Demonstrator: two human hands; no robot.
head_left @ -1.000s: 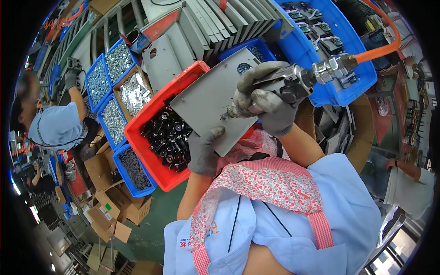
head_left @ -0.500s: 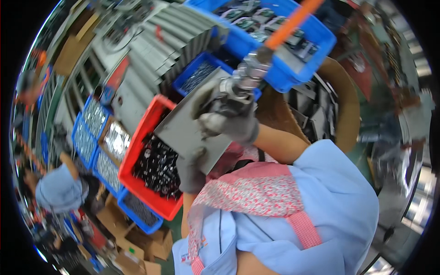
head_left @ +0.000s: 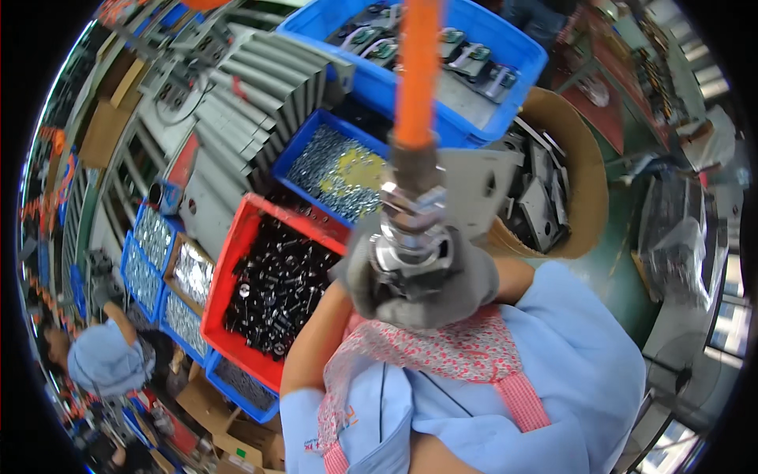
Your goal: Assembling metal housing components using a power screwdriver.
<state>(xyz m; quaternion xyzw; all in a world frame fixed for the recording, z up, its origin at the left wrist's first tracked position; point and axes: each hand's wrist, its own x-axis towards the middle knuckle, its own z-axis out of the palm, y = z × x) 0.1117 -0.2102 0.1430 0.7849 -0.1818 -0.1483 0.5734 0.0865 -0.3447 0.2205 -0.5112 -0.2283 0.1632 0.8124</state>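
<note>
Close under my face, my right hand [head_left: 430,288] in its grey glove is wrapped tight around the metal body of an air tool [head_left: 410,245], fingers closed on it, with the orange hose [head_left: 418,71] running straight up and away from my knuckles. My left hand is hidden behind that glove and the tool; only the bare forearm [head_left: 316,340] shows, so I cannot tell whether it grips anything. A grey metal plate [head_left: 482,186] stands just behind the tool, its flat edge to the right of my fist.

Left of my hand, touching distance below the forearm, sits the red bin [head_left: 229,276] full of black screws, its near rim running alongside my arm. Beyond my fist is a small blue tray [head_left: 304,150] of silvery screws, and past that a large blue crate [head_left: 505,87] holding parts. A round cardboard tub [head_left: 584,158] of metal brackets lies to the right, close by the plate's edge. Grey ribbed castings [head_left: 260,87] are stacked up to the far left. Green floor [head_left: 624,261] shows open to the right of my sleeve. Another person in a blue cap [head_left: 103,363] works well off to my lower left.
</note>
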